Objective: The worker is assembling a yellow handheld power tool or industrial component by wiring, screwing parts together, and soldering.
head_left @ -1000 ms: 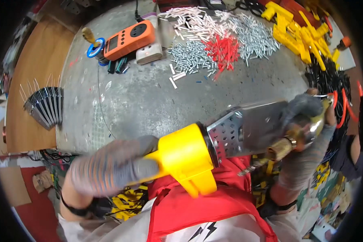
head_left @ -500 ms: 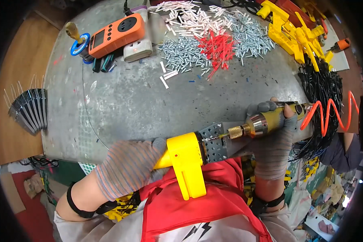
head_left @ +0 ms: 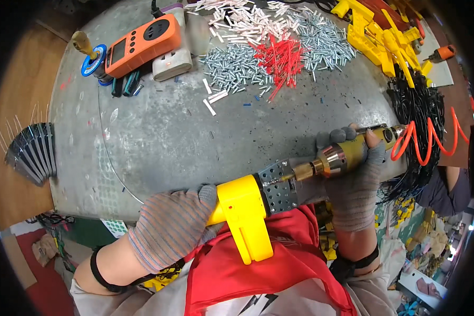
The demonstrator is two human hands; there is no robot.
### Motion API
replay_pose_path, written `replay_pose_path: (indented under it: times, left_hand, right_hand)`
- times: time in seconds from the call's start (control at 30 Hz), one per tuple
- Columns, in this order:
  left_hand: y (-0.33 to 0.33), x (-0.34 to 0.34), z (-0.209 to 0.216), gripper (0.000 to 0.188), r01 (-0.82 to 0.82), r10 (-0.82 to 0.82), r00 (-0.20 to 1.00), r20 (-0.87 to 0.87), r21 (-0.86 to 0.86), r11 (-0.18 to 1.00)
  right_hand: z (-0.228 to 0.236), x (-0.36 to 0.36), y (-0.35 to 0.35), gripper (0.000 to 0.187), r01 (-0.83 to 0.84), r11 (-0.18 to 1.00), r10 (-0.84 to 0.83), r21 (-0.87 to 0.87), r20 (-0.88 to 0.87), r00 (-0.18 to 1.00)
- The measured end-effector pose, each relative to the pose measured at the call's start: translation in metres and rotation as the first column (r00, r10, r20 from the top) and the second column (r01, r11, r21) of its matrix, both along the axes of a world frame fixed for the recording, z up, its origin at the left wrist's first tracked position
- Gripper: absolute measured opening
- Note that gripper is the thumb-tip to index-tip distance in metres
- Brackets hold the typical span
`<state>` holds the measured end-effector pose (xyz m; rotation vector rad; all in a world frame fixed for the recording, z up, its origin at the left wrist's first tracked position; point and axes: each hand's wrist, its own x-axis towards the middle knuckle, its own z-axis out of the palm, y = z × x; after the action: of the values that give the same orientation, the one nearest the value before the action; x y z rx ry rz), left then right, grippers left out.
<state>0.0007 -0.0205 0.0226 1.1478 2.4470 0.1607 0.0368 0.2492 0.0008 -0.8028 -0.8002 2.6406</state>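
Note:
My left hand [head_left: 174, 226], in a striped fingerless-looking glove, is wrapped round the handle of a yellow plastic tool housing [head_left: 242, 205]. A dark perforated metal plate [head_left: 280, 185] sticks out of the housing's right end. In my gloved right hand [head_left: 355, 184] is a brass-coloured air screwdriver [head_left: 347, 157], lying nearly level. Its bit points left and meets the area where the plate joins the housing; whether a screw sits at the tip is too small to tell. A coiled orange air hose [head_left: 424, 139] runs off the screwdriver's rear end.
Piles of silver screws [head_left: 231, 68], red-tipped leads [head_left: 282, 63] and white sleeves [head_left: 242, 18] lie at the far side. An orange meter [head_left: 142, 45] rests on a power strip at far left, beside a solder spool [head_left: 94, 66]. Yellow housings [head_left: 374, 39] and black cables [head_left: 418, 116] crowd the right.
The view has shifted slightly, so the bench things appear a little further left. Both hands keep their hold, and the screwdriver bit stays at the plate with its chuck slightly closer.

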Motion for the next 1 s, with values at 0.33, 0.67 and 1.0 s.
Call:
replay_pose_path:
  times: [0.33, 0.67, 1.0]
  left_hand:
    - [0.004, 0.002, 0.005, 0.052, -0.096, 0.097, 0.994, 0.057, -0.023, 0.995]
    - [0.002, 0.012, 0.001, 0.048, -0.113, 0.116, 0.992, 0.05, -0.05, 0.992]
    - [0.01, 0.017, -0.003, 0.049, -0.131, 0.129, 0.99, -0.049, -0.057, 0.99]
  right_hand:
    - [0.005, 0.023, 0.011, 0.034, 0.02, 0.999, -0.015, 0.048, -0.086, 0.996]
    - [-0.006, 0.028, 0.008, 0.034, 0.02, 1.0, -0.018, 0.015, -0.071, 0.997]
    - [-0.009, 0.019, 0.01, 0.027, -0.06, 0.998, 0.06, -0.02, 0.002, 0.998]
